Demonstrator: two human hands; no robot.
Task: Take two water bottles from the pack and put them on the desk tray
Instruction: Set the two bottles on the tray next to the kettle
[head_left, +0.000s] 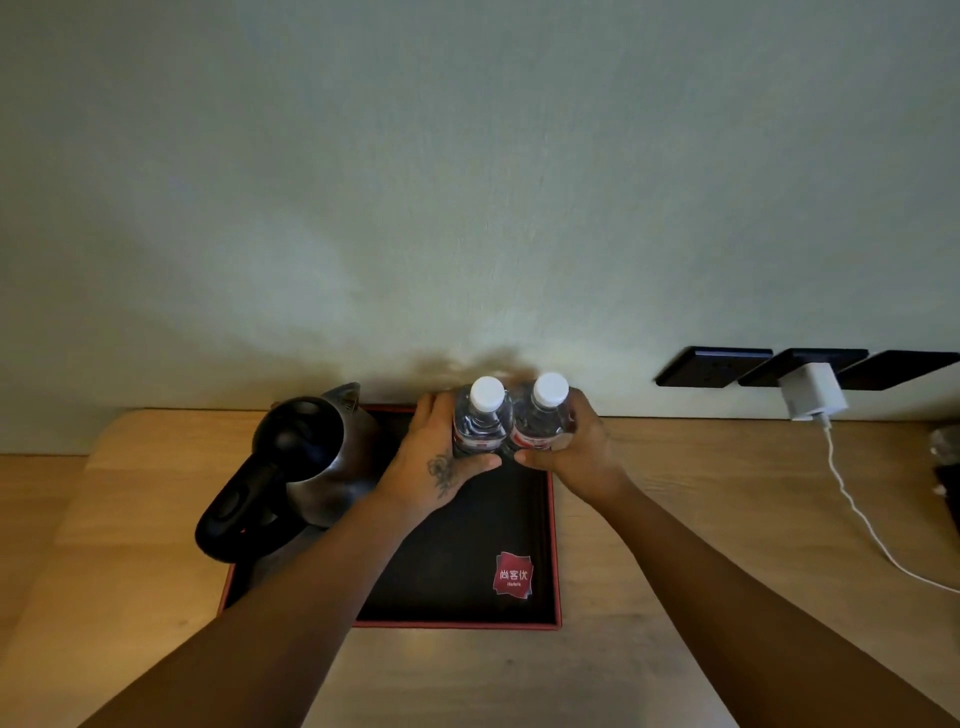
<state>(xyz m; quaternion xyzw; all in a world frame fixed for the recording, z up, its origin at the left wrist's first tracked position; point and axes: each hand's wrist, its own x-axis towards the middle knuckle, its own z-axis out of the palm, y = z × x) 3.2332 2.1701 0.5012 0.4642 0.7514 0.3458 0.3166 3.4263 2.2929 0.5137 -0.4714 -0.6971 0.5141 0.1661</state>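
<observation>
Two clear water bottles with white caps and red labels stand side by side, upright, at the far end of the black tray with a red rim (555, 545). My left hand (436, 457) is wrapped around the left bottle (482, 415). My right hand (576, 447) is wrapped around the right bottle (543, 413). The bottles touch each other. Their bases are hidden by my fingers, so I cannot tell whether they rest on the tray.
A dark metal kettle (306, 457) with a black handle stands on the tray's left part. The wooden desk (701, 467) meets the wall behind. A white charger (813, 392) sits in black wall sockets at the right, its cable (857, 514) trailing over the desk.
</observation>
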